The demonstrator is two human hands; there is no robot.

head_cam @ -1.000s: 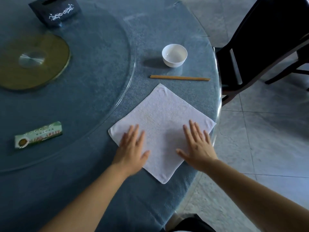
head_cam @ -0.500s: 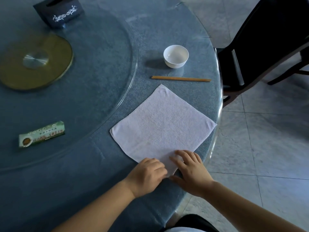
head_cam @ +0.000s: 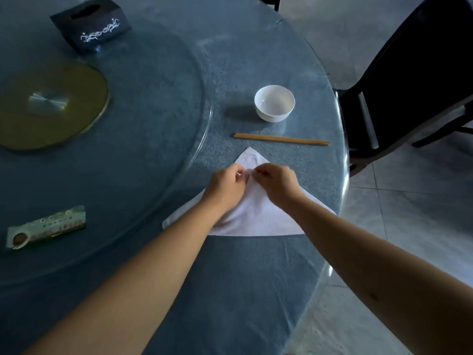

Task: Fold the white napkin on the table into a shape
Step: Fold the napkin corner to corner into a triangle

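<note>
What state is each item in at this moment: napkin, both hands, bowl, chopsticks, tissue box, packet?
napkin: folded into a triangle, apex away from the person
left hand: pinching napkin near the apex
right hand: pinching napkin near the apex
bowl: upright, empty
chopsticks: lying flat, paired
tissue box: resting on turntable
packet: lying flat

Dark chair (head_cam: 409, 80) on grey tiled floor (head_cam: 422, 201)

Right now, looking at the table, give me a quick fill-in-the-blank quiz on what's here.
1. The white napkin is folded into a ____.
2. Both hands, the left hand and the right hand, pinch the napkin near its ____ corner.
3. The chopsticks lie between the napkin and the white ____.

Missing words: triangle; far; bowl
</note>
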